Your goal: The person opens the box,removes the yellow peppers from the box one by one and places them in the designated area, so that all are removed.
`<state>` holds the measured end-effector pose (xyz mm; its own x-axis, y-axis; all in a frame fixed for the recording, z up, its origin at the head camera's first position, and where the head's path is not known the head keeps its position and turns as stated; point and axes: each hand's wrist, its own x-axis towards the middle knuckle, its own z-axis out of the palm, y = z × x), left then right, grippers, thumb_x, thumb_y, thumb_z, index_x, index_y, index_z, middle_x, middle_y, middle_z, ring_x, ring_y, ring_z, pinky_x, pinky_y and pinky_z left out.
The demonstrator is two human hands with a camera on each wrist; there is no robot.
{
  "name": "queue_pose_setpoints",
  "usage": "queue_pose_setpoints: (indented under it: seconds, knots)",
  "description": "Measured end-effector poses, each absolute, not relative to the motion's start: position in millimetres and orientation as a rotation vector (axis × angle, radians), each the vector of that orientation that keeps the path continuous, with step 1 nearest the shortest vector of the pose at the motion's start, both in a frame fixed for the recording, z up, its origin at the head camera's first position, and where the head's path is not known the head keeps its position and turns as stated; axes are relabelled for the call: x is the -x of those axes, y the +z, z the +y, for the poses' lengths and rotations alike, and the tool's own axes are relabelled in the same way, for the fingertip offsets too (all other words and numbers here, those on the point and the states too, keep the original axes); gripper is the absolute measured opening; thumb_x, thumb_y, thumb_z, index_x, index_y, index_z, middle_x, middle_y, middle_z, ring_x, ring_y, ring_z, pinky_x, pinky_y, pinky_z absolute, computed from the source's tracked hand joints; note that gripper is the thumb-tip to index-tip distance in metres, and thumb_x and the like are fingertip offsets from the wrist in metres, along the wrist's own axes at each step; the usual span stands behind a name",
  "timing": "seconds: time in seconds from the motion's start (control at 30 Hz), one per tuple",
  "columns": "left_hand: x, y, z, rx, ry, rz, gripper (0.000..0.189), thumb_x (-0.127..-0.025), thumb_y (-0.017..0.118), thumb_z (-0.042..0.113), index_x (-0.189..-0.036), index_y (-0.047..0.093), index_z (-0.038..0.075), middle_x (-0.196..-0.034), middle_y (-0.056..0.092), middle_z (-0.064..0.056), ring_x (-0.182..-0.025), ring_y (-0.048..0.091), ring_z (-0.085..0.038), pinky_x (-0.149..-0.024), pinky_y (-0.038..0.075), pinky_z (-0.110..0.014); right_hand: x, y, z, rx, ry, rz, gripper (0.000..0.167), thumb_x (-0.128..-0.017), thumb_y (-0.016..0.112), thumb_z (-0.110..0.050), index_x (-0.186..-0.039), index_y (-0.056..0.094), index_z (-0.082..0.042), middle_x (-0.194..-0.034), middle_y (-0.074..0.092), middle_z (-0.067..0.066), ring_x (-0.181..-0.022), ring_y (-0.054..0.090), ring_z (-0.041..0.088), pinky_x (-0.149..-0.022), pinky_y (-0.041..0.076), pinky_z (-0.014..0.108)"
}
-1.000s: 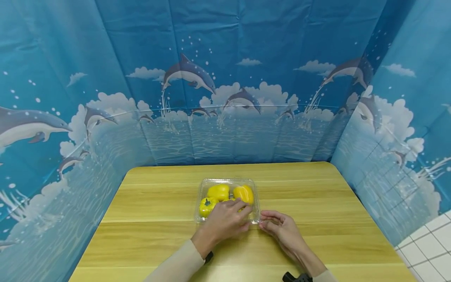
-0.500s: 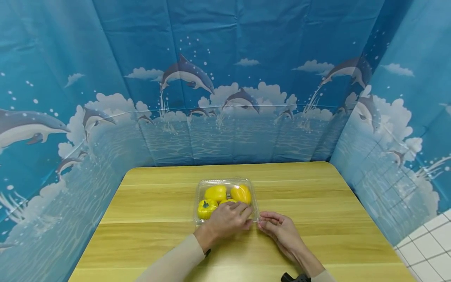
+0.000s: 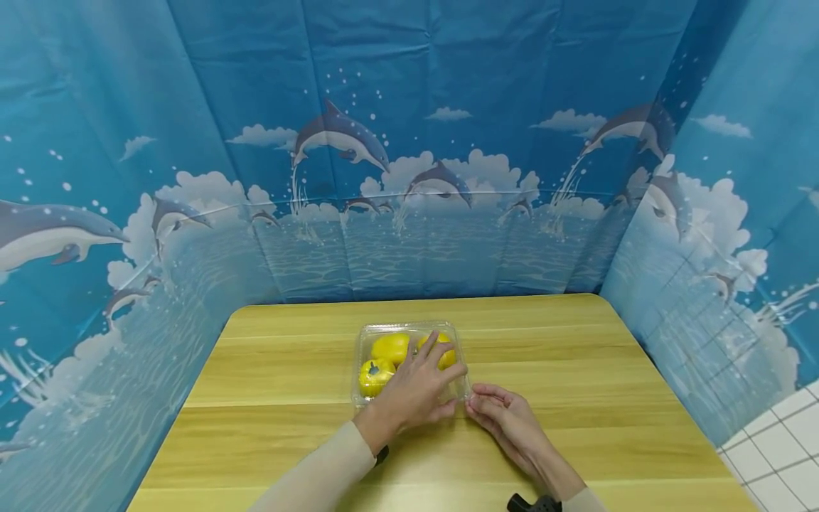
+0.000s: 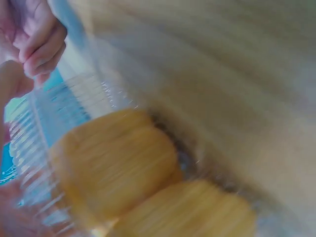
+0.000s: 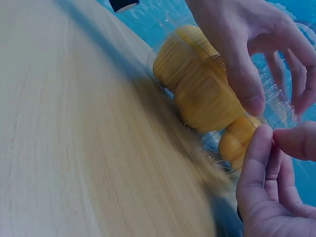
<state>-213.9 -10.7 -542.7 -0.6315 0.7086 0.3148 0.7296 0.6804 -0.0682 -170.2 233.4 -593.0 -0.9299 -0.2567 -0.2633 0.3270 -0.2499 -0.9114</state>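
A clear plastic clamshell box (image 3: 409,326) with yellow bell peppers (image 3: 390,347) inside sits on the table, its lid over them. Above its near right part is my left hand (image 3: 416,390), fingers spread and the thumb lower near the front edge. My right hand (image 3: 510,419) pinches the box's near right corner between thumb and fingertips; the right wrist view shows these fingertips (image 5: 263,134) meeting at the edge. Peppers (image 4: 116,163) show blurred through the plastic in the left wrist view. My left hand hides part of the contents in the head view.
The wooden table (image 3: 281,370) has rounded far corners. A blue dolphin-print curtain (image 3: 409,242) stands along its back and sides. White floor tiles (image 3: 780,448) show at the lower right. A black wrist device (image 3: 534,503) is on my right wrist.
My left hand's fingers have spread and lifted from a bent pose near the box's front right, reaching farther over the lid. The right hand keeps its pinch at the corner.
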Motion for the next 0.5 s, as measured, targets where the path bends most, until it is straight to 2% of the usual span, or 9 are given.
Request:
queue_pose_setpoints:
  seconds: [0.1, 0.2, 0.3, 0.5]
  knots:
    - [216, -538, -9, 1.160, -0.047, -2.652, 0.060, -0.111, 0.078, 0.053, -0.166, 0.059, 0.039, -0.182, 0.050, -0.016, -0.162, 0.059, -0.047, -0.124, 0.058, -0.077, 170, -595, 234, -0.069, -2.224, 1.638, 0.068, -0.119, 0.066, -0.009, -0.172, 0.033, 0.017, -0.145, 0.071, 0.004, -0.127, 0.075, 0.009, -0.118, 0.063, 0.022]
    - [217, -532, -7, 1.184, 0.060, -2.670, 0.057, -0.115, 0.072, 0.053, -0.169, 0.057, 0.042, -0.183, 0.050, -0.015, -0.155, 0.064, -0.043, -0.122, 0.061, -0.073, 171, -595, 233, -0.068, -2.227, 1.631, 0.067, -0.120, 0.065, -0.011, -0.173, 0.034, 0.016, -0.153, 0.069, 0.005, -0.129, 0.075, 0.008, -0.119, 0.063, 0.022]
    - [217, -529, -5, 1.199, 0.156, -2.670, 0.045, -0.119, 0.065, 0.050, -0.163, 0.059, 0.040, -0.182, 0.052, -0.017, -0.154, 0.067, -0.043, -0.120, 0.065, -0.068, 171, -594, 231, -0.083, -2.237, 1.610, 0.063, -0.120, 0.065, -0.009, -0.171, 0.039, 0.016, -0.148, 0.072, 0.005, -0.128, 0.077, 0.009, -0.118, 0.063, 0.023]
    - [214, -532, -2, 1.236, 0.247, -2.643, 0.032, -0.125, 0.055, 0.042, -0.153, 0.059, 0.028, -0.175, 0.057, -0.026, -0.149, 0.072, -0.046, -0.118, 0.068, -0.058, 171, -594, 227, -0.116, -2.246, 1.599, 0.055, -0.120, 0.064, -0.008, -0.166, 0.047, 0.016, -0.136, 0.080, 0.003, -0.126, 0.081, 0.011, -0.116, 0.065, 0.024]
